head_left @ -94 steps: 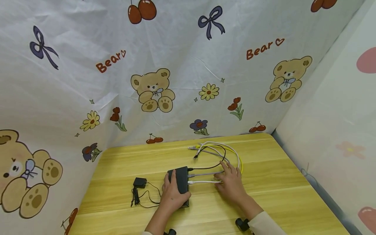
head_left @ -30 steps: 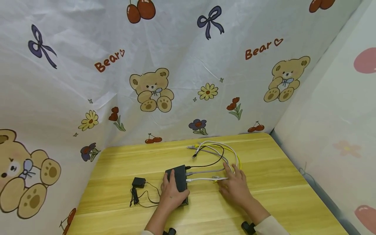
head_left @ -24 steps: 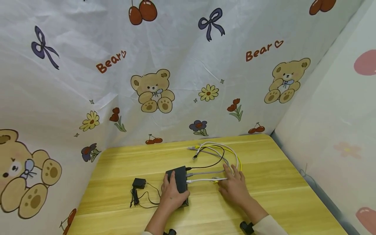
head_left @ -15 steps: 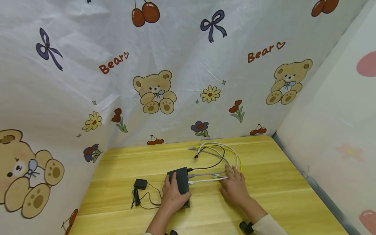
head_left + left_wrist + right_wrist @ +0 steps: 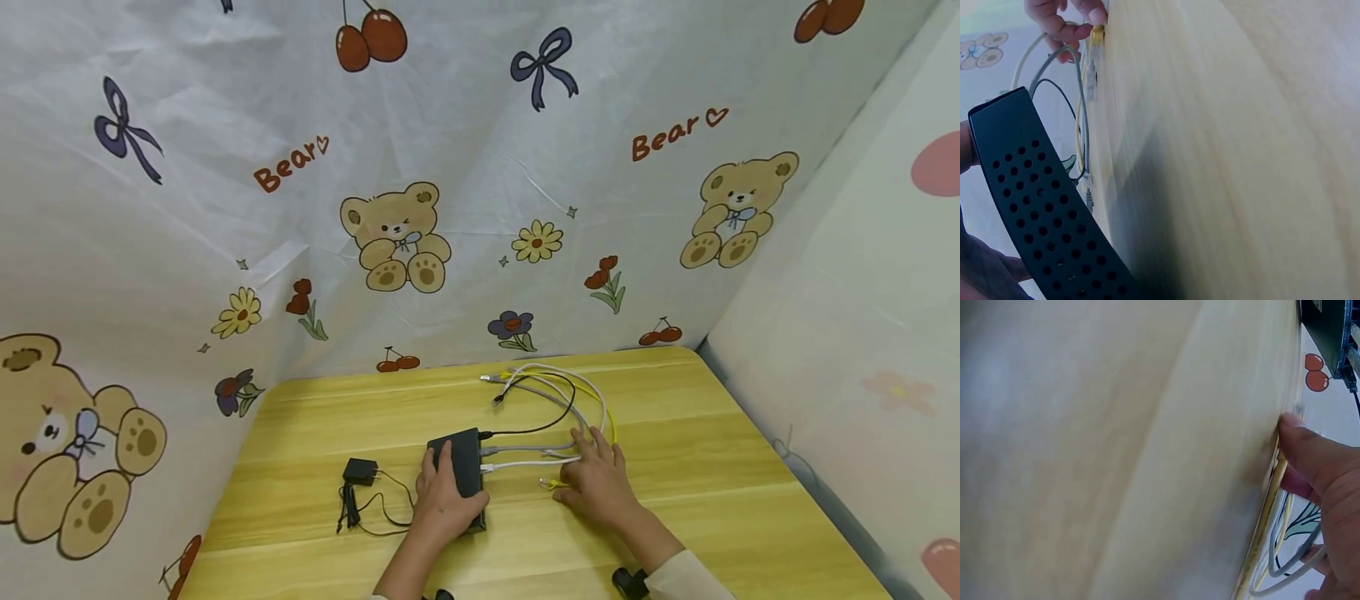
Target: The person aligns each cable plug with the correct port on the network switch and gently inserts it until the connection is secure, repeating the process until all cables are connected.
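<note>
In the head view my left hand (image 5: 444,504) grips a black network switch (image 5: 467,458), fingers over its top and thumb at its right side. The switch's perforated side (image 5: 1047,206) shows in the left wrist view. A grey network cable (image 5: 517,449), a white network cable (image 5: 525,464) and a thin black cord (image 5: 525,432) run from its right side. My right hand (image 5: 600,485) pinches a yellow network cable (image 5: 1266,512) just behind its plug, thumb against it low at the tabletop. The yellow cable's plug (image 5: 551,483) points left toward the switch, apart from it.
Looped cables (image 5: 558,387) in white, grey, yellow and black lie behind my right hand, some with loose plugs. A black power adapter (image 5: 361,472) with a bundled cord sits left of the switch on the wooden table (image 5: 300,417). A printed cloth backdrop (image 5: 465,167) stands behind.
The yellow plug has come out from beside the white cable and now lies in front of it, at my right fingertips. My left hand has stayed on the switch.
</note>
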`<state>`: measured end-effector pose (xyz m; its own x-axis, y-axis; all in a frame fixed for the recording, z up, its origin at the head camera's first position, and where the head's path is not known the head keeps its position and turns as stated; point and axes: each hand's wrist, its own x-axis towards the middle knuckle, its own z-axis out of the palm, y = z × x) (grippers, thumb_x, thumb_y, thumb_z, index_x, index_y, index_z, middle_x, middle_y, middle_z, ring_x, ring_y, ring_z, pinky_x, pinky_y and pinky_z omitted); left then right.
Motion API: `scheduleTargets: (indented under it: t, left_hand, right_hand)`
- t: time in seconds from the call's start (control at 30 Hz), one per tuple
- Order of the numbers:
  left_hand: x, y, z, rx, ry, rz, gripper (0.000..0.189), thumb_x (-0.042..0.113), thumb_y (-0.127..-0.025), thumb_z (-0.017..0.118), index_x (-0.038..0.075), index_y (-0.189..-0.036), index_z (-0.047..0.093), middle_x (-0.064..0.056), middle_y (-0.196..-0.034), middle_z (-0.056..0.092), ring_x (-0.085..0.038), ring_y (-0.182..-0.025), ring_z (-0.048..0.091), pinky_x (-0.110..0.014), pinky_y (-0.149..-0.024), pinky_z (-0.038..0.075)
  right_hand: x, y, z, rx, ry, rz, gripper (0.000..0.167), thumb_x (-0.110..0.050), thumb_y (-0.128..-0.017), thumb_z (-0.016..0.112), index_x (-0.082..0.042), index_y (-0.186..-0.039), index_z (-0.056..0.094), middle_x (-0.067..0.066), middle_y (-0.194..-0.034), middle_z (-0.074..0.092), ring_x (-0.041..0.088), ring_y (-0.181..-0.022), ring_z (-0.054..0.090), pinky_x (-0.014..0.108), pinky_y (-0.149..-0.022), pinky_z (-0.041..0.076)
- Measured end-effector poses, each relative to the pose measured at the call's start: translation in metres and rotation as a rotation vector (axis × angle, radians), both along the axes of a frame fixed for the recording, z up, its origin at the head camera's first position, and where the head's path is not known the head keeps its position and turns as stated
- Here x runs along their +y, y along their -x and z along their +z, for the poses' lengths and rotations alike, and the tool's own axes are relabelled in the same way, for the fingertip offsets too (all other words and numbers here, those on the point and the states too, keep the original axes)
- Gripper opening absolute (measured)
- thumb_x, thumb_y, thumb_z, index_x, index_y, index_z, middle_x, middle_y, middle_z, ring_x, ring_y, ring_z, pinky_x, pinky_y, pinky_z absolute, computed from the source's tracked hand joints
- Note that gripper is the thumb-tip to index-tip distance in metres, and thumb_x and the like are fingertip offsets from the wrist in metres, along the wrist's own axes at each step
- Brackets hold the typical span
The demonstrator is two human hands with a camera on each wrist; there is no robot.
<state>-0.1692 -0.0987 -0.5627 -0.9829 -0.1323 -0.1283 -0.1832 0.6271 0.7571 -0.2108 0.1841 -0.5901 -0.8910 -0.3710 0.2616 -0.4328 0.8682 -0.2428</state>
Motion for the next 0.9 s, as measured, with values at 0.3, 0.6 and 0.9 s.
scheduleTargets:
  t: [0.3, 0.6, 0.9]
  left_hand:
    - [-0.0007, 0.0007, 0.0007, -0.005, -0.004, -0.006, 0.101, 0.034, -0.076, 0.080, 0.015, -0.159, 0.025, -0.025, -0.161, 0.012, -0.059, -0.140, 0.021, -0.068, -0.080, 0.042]
    - [-0.0017, -0.0013, 0.0012, -0.023, -0.003, -0.006, 0.101, 0.035, -0.076, 0.080, 0.016, -0.159, 0.025, -0.025, -0.161, 0.012, -0.059, -0.140, 0.021, -0.066, -0.080, 0.043]
    - [-0.0012, -0.0005, 0.0028, -0.028, -0.006, -0.015, 0.101, 0.034, -0.076, 0.078, 0.017, -0.159, 0.024, -0.024, -0.162, 0.011, -0.058, -0.141, 0.020, -0.062, -0.078, 0.043]
  right_hand:
    - [-0.0021, 0.0004, 0.0005, -0.018, -0.043, -0.004, 0.033, -0.045, -0.078, 0.081, -0.032, -0.108, 0.079, 0.022, -0.155, 0.038, 0.057, -0.143, 0.020, 0.081, -0.102, 0.019]
    - [-0.0047, -0.0024, 0.0018, -0.015, 0.023, 0.050, 0.013, -0.033, -0.076, 0.086, -0.030, -0.088, 0.082, 0.021, -0.154, 0.041, 0.059, -0.142, 0.021, 0.084, -0.098, 0.019]
    - [-0.0087, -0.0053, 0.0013, 0.054, 0.022, 0.118, 0.008, -0.028, -0.080, 0.083, -0.030, -0.080, 0.075, 0.019, -0.155, 0.040, 0.055, -0.142, 0.025, 0.084, -0.097, 0.019]
